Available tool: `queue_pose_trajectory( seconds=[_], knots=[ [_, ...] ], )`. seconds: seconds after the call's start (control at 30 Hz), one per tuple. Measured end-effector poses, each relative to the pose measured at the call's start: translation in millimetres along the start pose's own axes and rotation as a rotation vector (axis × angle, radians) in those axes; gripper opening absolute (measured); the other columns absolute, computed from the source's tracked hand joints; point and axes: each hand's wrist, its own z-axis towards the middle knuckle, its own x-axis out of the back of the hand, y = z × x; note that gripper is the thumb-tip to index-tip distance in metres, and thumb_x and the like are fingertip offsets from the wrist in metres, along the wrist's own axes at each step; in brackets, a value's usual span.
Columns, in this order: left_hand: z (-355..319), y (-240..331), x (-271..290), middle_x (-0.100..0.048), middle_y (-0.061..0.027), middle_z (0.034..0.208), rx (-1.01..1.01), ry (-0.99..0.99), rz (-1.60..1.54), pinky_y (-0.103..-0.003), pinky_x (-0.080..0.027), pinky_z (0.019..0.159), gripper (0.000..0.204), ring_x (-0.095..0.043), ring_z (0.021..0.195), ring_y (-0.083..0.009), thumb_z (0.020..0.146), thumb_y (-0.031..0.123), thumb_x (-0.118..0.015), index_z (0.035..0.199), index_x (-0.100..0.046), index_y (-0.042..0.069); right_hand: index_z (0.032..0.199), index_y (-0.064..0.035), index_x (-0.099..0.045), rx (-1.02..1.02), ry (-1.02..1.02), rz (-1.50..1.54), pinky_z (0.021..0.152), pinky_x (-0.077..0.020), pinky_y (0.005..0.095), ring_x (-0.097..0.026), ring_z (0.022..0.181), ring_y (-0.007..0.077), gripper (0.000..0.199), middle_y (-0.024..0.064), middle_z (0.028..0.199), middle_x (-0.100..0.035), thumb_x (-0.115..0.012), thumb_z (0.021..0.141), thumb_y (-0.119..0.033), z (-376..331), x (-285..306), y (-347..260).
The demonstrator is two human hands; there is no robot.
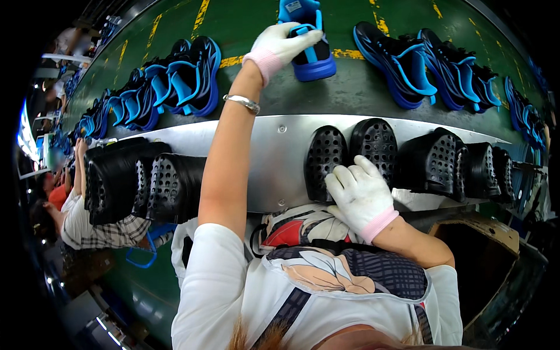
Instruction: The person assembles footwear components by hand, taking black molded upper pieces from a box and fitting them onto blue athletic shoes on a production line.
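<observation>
My left hand (281,46), in a white glove with a pink cuff, reaches to the far side. Its fingers grip the collar of a black and blue sports shoe (315,69), whose heel faces me. My right hand (363,195), gloved alike, is close to my body, its fingers loosely bent and the thumb apart. Its fingertips rest against two black shoe-shaped forms dotted with holes, a left one (324,156) and a right one (375,144). Nothing shows in its grasp.
Pairs of blue and black shoes (195,79) line the green surface (256,87), more (402,67) to the right. More black forms (175,184) stand along the metal ledge (274,140). An open cardboard box (493,233) is at lower right. Another person (96,224) works at left.
</observation>
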Motion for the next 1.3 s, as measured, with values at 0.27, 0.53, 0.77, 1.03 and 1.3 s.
queue_pose_trajectory(
  seconds=[0.27, 0.53, 0.77, 1.03, 1.3],
  knots=[
    [-2.2, -2.1, -5.0, -0.067, -0.0059, 0.085, -0.057, 0.018, 0.019, -0.029, -0.049, 0.077, 0.045, -0.061, 0.080, -0.0153, 0.083, 0.051, -0.063, 0.096, -0.072, 0.009, 0.089, -0.0079, -0.057, 0.047, 0.029, -0.017, 0.102, -0.0386, 0.0409, -0.057, 0.090, 0.0225, 0.042, 0.0070, 0.089, -0.056, -0.079, 0.062, -0.031, -5.4, -3.0, 4.8],
    [-33.0, -35.1, -88.1, -0.060, -0.0102, 0.107, -0.301, -0.051, 0.662, -0.040, -0.051, 0.083, 0.024, -0.061, 0.096, -0.0302, 0.086, 0.036, -0.061, 0.101, -0.069, 0.019, 0.086, -0.0069, -0.056, 0.043, 0.132, -0.026, 0.091, -0.0425, 0.0388, -0.056, 0.088, 0.0257, 0.040, 0.0086, 0.086, -0.056, -0.078, 0.059, -0.029, -4.1, -9.8, -0.7],
    [-84.1, -27.5, -56.7, -0.055, -0.0159, 0.125, -0.269, 0.184, 0.331, -0.033, -0.048, 0.092, 0.049, -0.061, 0.107, -0.0283, 0.087, 0.037, -0.065, 0.128, -0.057, 0.012, 0.089, -0.0065, -0.057, -0.012, 0.185, 0.081, 0.091, -0.0432, 0.0400, -0.057, 0.092, 0.0289, 0.042, 0.0089, 0.091, -0.058, -0.080, 0.062, -0.029, -19.4, 5.4, -2.4],
    [-161.1, -8.0, -44.8, -0.054, -0.0221, 0.129, 0.210, -0.332, -1.097, -0.039, -0.050, 0.098, 0.069, -0.058, 0.115, -0.0287, 0.097, 0.053, -0.042, 0.138, -0.041, -0.002, 0.098, -0.0055, -0.058, 0.042, 0.436, 0.211, 0.087, -0.0467, 0.0392, -0.060, 0.095, 0.0291, 0.043, 0.0097, 0.099, -0.059, -0.079, 0.065, -0.024, -27.3, 50.7, -14.5],
    [-167.3, 20.9, -49.5, -0.061, -0.0150, 0.108, 0.002, -0.185, -1.441, -0.039, -0.054, 0.086, 0.051, -0.062, 0.099, -0.0253, 0.097, 0.036, -0.051, 0.134, -0.042, 0.002, 0.116, -0.0017, -0.055, -0.191, 0.310, 0.531, 0.079, -0.0525, 0.0376, -0.063, 0.091, 0.0321, 0.056, 0.0171, 0.107, -0.060, -0.076, 0.074, -0.032, -14.4, 58.9, -9.6]
  ],
)
